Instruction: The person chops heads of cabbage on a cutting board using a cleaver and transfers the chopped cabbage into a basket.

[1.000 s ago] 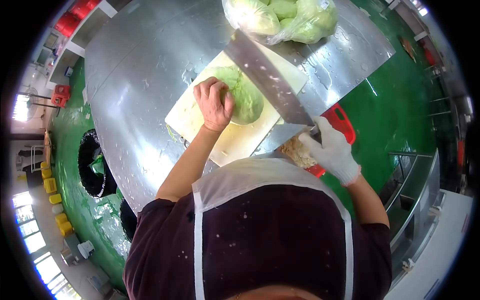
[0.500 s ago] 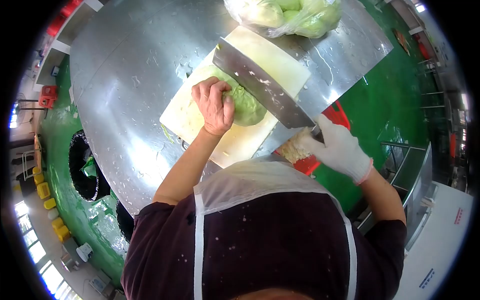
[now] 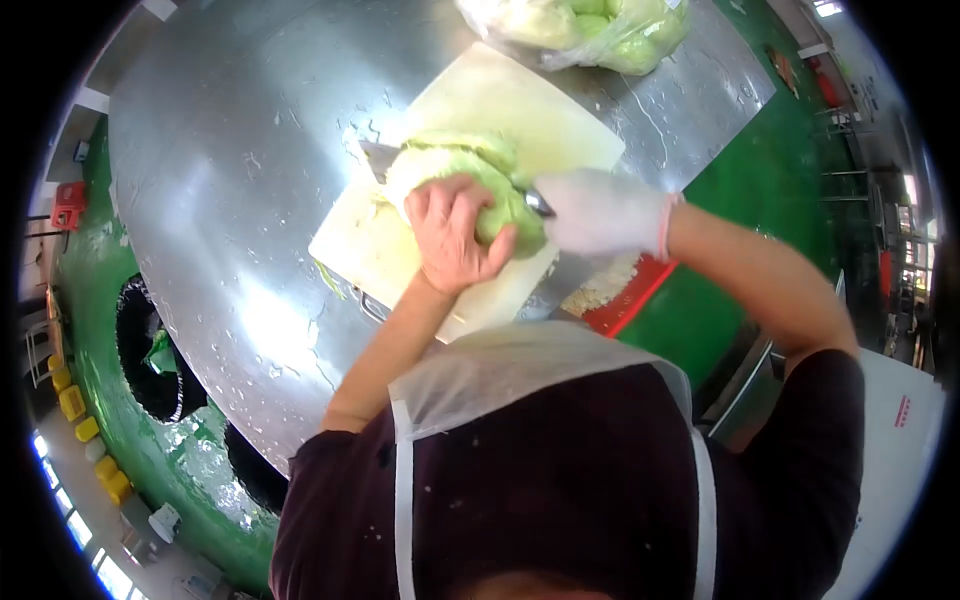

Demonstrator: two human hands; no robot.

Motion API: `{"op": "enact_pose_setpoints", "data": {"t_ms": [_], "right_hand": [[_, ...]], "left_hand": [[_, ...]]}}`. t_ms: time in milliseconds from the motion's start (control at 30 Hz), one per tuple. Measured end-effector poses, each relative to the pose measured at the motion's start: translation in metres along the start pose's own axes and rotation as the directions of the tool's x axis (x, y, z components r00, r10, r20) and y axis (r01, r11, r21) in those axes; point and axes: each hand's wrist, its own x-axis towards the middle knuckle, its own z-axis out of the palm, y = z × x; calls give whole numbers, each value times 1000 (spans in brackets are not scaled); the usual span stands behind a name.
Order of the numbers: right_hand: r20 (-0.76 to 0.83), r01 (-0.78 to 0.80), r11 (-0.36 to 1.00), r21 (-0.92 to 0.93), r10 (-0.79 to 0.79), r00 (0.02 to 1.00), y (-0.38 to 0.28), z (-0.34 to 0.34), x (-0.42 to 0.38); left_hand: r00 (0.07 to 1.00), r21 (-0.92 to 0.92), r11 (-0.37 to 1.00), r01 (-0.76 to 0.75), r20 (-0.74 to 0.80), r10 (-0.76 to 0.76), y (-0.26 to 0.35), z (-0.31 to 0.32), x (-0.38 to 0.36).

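A pale green cabbage (image 3: 445, 168) sits on the white cutting board (image 3: 500, 90). My bare left hand (image 3: 455, 238) presses on its near side, fingers bent over the leaves and thumb spread to the right. In my white-gloved right hand (image 3: 605, 212) is the handle of a large kitchen knife (image 3: 378, 160). Its blade is sunk in the cabbage, with only the far end showing on the left and some metal by the handle. Along the far side, a piece of the cabbage stands partly apart; how deep the cut runs is hidden.
A clear plastic bag of cabbages (image 3: 590, 30) lies at the far edge of the wet metal table (image 3: 230, 130). Below the table's right edge is a red basket (image 3: 640, 295) with pale scraps. A black-lined bin (image 3: 150, 350) stands on the green floor at left.
The knife has gone from beside the cabbage into it, and my right hand has moved up and left. My left hand has shifted slightly right and down, still on the cabbage.
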Motion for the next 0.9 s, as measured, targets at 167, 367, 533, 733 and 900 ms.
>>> {"op": "enact_pose_setpoints", "data": {"t_ms": [167,367,533,733,900], "right_hand": [[383,142,904,-404,26,924,-26,-68,-11],[84,-157,964,-215,179,980,6,-29,-48],[-112,-172,984,54,177,978,24,97,9],[-139,-148,979,138,167,976,20,90,11],[-295,-62,998,31,69,953,55,91,6]], "left_hand": [[997,112,993,21,-81,-12,-9,3,13],[994,125,990,67,-89,-56,5,5,6],[996,165,984,70,-72,-59,0,9,4],[997,158,987,10,-72,1,-4,-27,-9],[920,69,932,356,-203,-336,11,-73,-40]]}}
